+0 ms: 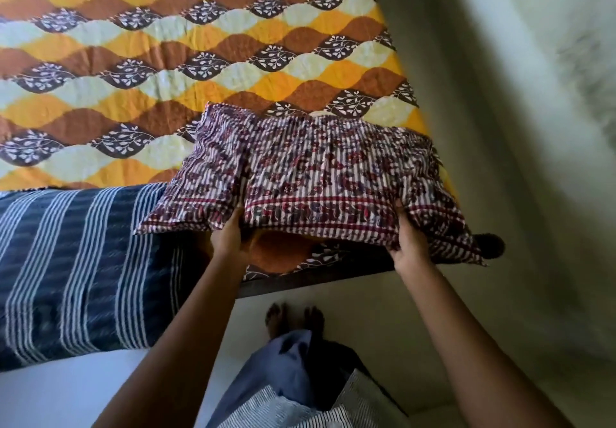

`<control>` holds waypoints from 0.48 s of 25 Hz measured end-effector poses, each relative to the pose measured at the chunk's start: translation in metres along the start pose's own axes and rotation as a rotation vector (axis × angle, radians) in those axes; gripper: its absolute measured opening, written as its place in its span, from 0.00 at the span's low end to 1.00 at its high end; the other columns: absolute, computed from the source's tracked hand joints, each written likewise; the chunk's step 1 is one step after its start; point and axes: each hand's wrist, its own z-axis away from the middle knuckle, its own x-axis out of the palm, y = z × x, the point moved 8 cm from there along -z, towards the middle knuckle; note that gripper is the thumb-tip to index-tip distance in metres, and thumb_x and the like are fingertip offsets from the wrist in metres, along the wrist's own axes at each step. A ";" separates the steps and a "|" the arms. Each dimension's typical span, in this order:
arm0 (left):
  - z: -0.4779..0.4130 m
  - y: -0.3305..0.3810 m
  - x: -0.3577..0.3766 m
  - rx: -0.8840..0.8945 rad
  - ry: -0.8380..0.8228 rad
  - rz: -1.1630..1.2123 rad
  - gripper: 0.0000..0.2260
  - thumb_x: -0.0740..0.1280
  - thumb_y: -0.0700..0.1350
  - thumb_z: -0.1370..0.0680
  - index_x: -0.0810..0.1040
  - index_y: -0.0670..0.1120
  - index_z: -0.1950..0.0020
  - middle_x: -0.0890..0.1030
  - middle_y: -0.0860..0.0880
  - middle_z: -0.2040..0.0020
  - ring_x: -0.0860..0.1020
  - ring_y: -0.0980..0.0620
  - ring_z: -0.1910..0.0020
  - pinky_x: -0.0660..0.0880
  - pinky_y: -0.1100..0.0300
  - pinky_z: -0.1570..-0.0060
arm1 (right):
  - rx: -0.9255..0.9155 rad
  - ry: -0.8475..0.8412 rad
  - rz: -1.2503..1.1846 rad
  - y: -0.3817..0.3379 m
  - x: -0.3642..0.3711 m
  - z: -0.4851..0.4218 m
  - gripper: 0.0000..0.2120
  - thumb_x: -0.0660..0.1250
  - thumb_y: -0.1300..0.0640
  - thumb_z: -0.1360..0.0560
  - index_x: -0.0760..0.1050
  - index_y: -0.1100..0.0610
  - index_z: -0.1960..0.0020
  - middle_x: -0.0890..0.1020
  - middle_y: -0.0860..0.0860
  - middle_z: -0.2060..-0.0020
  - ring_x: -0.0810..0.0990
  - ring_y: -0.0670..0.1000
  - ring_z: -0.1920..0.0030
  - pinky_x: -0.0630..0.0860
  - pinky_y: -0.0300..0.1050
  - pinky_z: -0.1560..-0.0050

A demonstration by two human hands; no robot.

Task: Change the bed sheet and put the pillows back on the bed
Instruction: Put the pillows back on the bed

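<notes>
A bed sheet [173, 61] with a wavy pattern of yellow, brown, pale green and dark leaf patches covers the bed. Over its near right corner I hold a pillow [320, 174] in a maroon and white striped floral cover. My left hand [228, 236] grips the pillow's near edge left of centre, fingers under it. My right hand [411, 244] grips the near edge further right. The pillow's near edge is lifted above the sheet. A navy pillow [76, 271] with white stripes lies at the left, along the bed's near edge.
A pale wall [520, 94] runs close along the bed's right side. The bed's dark frame edge [316, 279] is just in front of me. My bare feet [295, 319] stand on the light floor below. A small dark object [490, 244] shows past the pillow's right corner.
</notes>
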 end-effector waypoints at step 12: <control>0.115 -0.131 -0.058 0.048 0.009 -0.038 0.16 0.58 0.44 0.19 0.69 0.40 0.33 0.78 0.47 0.46 0.79 0.54 0.51 0.75 0.60 0.48 | 0.127 -0.214 0.350 0.069 -0.110 -0.009 0.34 0.66 0.41 0.28 0.63 0.59 0.30 0.74 0.54 0.37 0.76 0.56 0.42 0.76 0.51 0.45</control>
